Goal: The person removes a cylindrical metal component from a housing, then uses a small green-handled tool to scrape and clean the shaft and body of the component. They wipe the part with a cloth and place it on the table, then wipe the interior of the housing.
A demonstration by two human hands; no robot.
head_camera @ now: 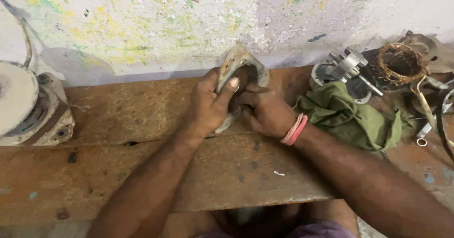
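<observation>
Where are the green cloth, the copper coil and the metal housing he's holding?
green cloth (345, 117), head view, middle folds.
copper coil (397, 63), head view, wound ring.
metal housing (236, 60), head view, upper rim.

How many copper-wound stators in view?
1: the copper-wound stator at the bench's far right, by the wall, behind the green cloth. More could be hidden in the cluttered metal parts around it.

Hands hide the metal housing's lower half — unreadable.

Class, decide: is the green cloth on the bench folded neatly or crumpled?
Crumpled. The green cloth lies bunched in uneven folds on the wooden bench, beside the right hand.
</observation>
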